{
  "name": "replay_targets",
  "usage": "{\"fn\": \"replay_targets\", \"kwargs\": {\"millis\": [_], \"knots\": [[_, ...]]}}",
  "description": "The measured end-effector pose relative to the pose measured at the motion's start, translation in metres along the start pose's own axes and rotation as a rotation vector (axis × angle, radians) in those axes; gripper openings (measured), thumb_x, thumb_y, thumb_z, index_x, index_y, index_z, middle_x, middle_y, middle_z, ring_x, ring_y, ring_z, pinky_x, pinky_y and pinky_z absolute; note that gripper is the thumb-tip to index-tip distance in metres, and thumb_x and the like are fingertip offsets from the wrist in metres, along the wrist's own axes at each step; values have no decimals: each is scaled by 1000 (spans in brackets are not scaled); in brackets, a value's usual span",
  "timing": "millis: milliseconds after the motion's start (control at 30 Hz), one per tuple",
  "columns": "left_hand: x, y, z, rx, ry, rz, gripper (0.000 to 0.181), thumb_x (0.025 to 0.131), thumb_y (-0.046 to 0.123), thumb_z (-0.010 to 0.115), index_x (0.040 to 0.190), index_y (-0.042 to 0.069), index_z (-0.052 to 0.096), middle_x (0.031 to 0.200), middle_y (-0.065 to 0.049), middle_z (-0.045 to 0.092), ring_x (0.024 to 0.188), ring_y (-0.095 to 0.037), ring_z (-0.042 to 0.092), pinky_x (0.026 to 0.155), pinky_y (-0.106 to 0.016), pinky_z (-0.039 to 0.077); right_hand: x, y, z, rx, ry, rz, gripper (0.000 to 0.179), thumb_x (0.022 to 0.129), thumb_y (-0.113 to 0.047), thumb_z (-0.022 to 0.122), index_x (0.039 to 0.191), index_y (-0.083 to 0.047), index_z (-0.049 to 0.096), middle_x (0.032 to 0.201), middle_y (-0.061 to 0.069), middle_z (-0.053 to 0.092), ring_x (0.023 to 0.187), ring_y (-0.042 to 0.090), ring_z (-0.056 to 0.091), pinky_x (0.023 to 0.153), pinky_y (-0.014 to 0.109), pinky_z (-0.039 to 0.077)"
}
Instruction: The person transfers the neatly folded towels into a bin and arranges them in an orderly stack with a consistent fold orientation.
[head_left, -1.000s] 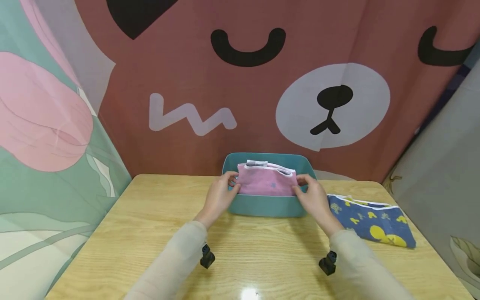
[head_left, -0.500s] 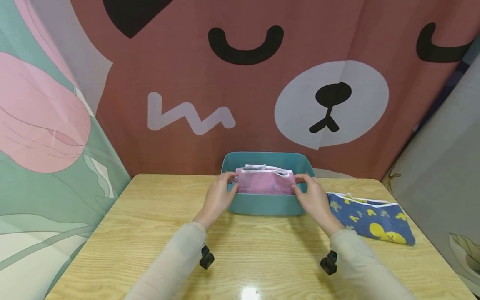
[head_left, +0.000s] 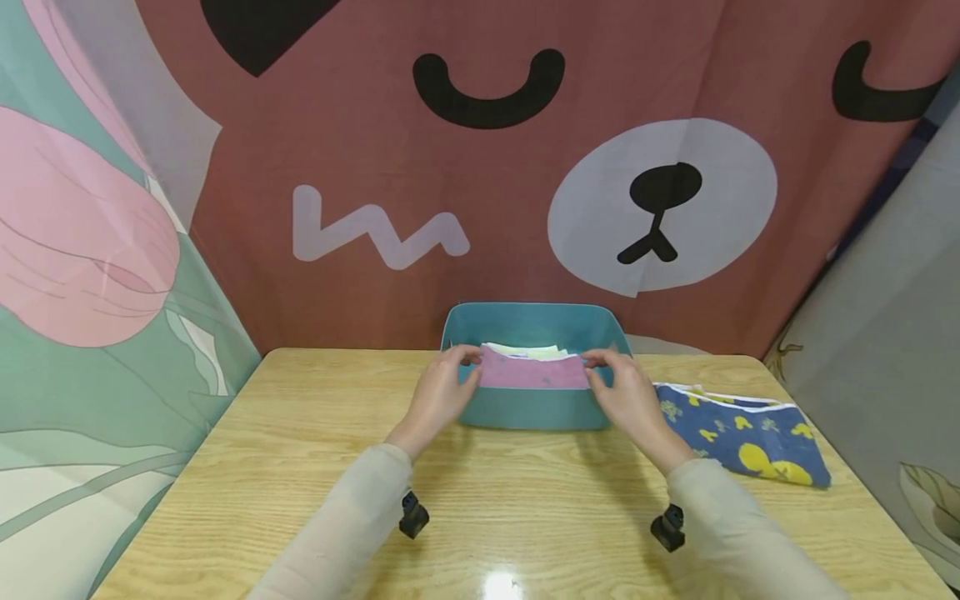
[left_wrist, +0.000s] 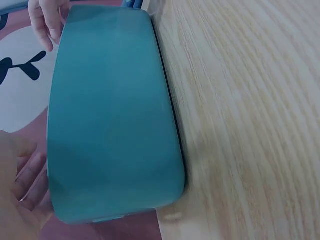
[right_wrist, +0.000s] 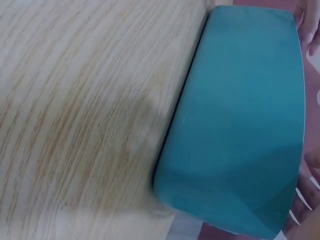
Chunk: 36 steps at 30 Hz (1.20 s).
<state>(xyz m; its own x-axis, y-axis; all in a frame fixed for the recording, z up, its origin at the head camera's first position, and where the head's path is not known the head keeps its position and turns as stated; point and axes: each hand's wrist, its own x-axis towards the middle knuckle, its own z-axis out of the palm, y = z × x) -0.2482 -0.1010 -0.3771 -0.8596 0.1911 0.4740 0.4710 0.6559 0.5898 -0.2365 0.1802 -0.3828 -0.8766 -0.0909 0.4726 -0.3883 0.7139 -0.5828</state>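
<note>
A folded pink cloth with white edging [head_left: 534,373] sits inside the teal bin [head_left: 536,408], its upper part showing above the front wall. At the cloth's left end is my left hand [head_left: 437,385], fingertips over the bin. My right hand [head_left: 626,392] is at the other end, fingers loosely bent. A pale yellow-white layer shows behind the pink edge. In the left wrist view, the left hand [left_wrist: 22,185] has thumb and fingers apart behind the bin's rim. The right wrist view shows the right hand [right_wrist: 310,195] likewise spread. The bin's wall hides the cloth in both wrist views.
A folded navy cloth with yellow print [head_left: 742,437] lies on the wooden table [head_left: 337,400], right of the bin. Behind the table hangs a curtain [head_left: 360,308] with a large bear face, close to the bin's back.
The pink cloth has gone lower into the bin and its top edge has tipped, so the pale layer behind shows. Both hands stay near its ends, fingertips slightly closer together.
</note>
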Motion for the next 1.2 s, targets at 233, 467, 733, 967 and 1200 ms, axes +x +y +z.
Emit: {"fn": "replay_targets", "kwargs": {"millis": [233,467,733,967,1200], "knots": [[-3,13,-1,-32,-58,21,23,96,10,64,118,12,68,107,-1,69,105,-20,62,92,-39,50,-6,-4,-5,-20,-23,-42,22,94,-3,64,116,-4,67,106,13,67,104,34,61,81,53,50],[-9,28,-2,-42,-125,21,23,98,14,63,121,14,66,112,1,68,109,-19,60,94,-40,50,-18,-5,-16,-6,-1,-96,23,93,-1,66,115,-4,68,100,10,68,92,28,63,71,44,51],[-15,33,2,-17,-172,45,22,99,18,63,119,13,68,115,1,67,110,-19,60,94,-36,50,-33,-7,-29,25,7,-83,20,94,-2,66,113,-8,70,99,2,70,90,18,63,76,31,49],[-21,37,6,19,-204,75,23,97,18,66,119,12,68,114,1,68,109,-18,61,94,-36,50,-47,2,-40,40,42,-99,19,93,-1,67,110,-8,70,98,-1,71,88,6,60,74,19,48],[-28,39,12,72,-212,130,22,96,18,67,117,12,68,115,1,67,111,-18,61,94,-34,50,-56,15,-49,6,36,-106,18,92,-1,68,108,-9,71,96,-1,70,84,2,59,71,15,46]]}}
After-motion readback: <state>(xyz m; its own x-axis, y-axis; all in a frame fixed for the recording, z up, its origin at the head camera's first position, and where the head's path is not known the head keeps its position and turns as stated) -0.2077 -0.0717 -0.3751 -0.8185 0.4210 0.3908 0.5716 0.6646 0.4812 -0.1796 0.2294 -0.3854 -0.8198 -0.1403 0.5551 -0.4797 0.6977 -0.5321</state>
